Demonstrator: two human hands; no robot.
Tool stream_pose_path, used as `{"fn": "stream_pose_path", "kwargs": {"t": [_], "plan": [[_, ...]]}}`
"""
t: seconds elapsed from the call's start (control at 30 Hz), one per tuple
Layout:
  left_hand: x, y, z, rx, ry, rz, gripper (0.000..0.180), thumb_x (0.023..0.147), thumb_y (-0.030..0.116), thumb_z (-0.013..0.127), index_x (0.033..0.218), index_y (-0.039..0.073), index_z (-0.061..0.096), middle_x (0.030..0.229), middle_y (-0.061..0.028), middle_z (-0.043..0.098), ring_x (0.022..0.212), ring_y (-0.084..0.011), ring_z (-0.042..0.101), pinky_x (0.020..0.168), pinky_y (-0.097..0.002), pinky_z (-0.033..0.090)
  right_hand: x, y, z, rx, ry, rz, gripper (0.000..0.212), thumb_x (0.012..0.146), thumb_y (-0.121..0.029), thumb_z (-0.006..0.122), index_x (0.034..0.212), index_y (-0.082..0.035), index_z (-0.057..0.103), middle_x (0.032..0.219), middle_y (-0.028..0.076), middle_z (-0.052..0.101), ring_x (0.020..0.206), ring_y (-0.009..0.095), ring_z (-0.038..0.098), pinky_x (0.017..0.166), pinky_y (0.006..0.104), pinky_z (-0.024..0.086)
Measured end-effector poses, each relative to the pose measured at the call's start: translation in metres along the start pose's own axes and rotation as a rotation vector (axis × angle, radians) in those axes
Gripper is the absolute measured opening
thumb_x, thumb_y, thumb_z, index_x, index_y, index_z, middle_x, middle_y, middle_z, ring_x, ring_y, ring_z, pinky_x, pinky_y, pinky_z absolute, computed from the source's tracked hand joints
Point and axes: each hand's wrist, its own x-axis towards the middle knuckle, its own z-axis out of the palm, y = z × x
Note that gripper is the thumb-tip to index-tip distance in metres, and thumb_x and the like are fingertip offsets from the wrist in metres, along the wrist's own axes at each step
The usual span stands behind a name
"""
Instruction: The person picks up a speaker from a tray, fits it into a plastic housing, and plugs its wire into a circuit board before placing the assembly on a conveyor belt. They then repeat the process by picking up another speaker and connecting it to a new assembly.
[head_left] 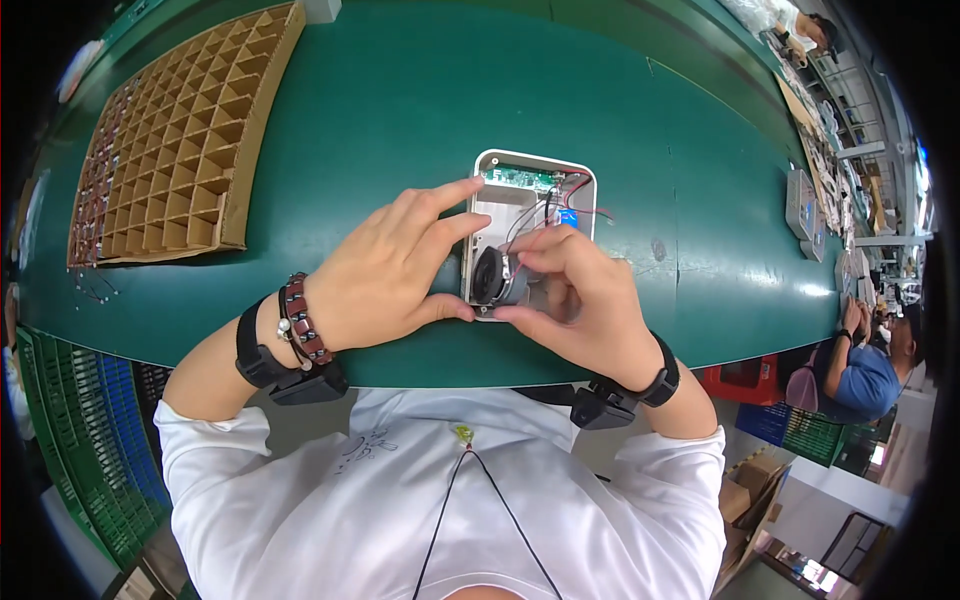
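A white plastic housing lies open on the green table in front of me. Inside it a green circuit board runs along the far edge, with red and black wires and a blue cylindrical part near its right wall. My right hand grips a round black speaker, tilted on its edge over the near left of the housing. My left hand spreads along the housing's left side, its fingertips touching the rim and its thumb at the near left corner. It holds nothing.
A cardboard divider tray with many cells stands at the left on the green table. Green crates are below the table at left. Two people sit farther off at right, beside grey devices and a red bin.
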Motion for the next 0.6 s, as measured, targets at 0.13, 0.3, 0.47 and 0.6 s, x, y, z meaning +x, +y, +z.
{"fn": "stream_pose_path", "kwargs": {"t": [0.13, 0.3, 0.47, 0.6], "plan": [[-0.001, -0.007, 0.012, -0.034, 0.094, 0.051, 0.073, 0.068, 0.040, 0.076, 0.120, 0.003, 0.042, 0.137, -0.0155, 0.038, 0.101, -0.0331, 0.051, 0.086, -0.0423, 0.043, 0.003, 0.013, 0.008, -0.206, 0.091, -0.224, 0.037, 0.065, -0.014, 0.081, 0.090, -0.006, 0.055, 0.094, 0.004, 0.066, 0.056, 0.013, 0.059, 0.048, 0.0248, 0.043], [-0.003, -0.005, 0.022, -0.106, 0.136, 0.048, 0.071, 0.067, 0.041, 0.078, 0.116, 0.003, 0.042, 0.138, -0.0159, 0.039, 0.100, -0.0328, 0.051, 0.085, -0.0416, 0.043, 0.009, 0.013, -0.005, -0.398, -0.006, -0.335, 0.037, 0.063, -0.020, 0.080, 0.087, -0.006, 0.056, 0.092, 0.002, 0.065, 0.055, 0.017, 0.058, 0.047, 0.0275, 0.042], [0.000, -0.002, 0.021, -0.150, 0.148, 0.019, 0.071, 0.065, 0.040, 0.080, 0.113, 0.004, 0.041, 0.138, -0.0157, 0.039, 0.100, -0.0325, 0.051, 0.083, -0.0415, 0.043, 0.018, 0.012, -0.016, -0.410, -0.135, -0.319, 0.034, 0.064, -0.025, 0.078, 0.084, -0.007, 0.057, 0.088, 0.000, 0.065, 0.060, 0.017, 0.054, 0.049, 0.0298, 0.041], [0.000, -0.003, 0.021, -0.169, 0.142, 0.011, 0.071, 0.064, 0.039, 0.081, 0.112, 0.005, 0.041, 0.138, -0.0157, 0.040, 0.099, -0.0322, 0.051, 0.082, -0.0414, 0.043, 0.026, 0.014, -0.021, -0.416, -0.182, -0.355, 0.033, 0.065, -0.027, 0.077, 0.085, -0.008, 0.058, 0.085, -0.002, 0.064, 0.067, 0.018, 0.050, 0.059, 0.0318, 0.038]]}}
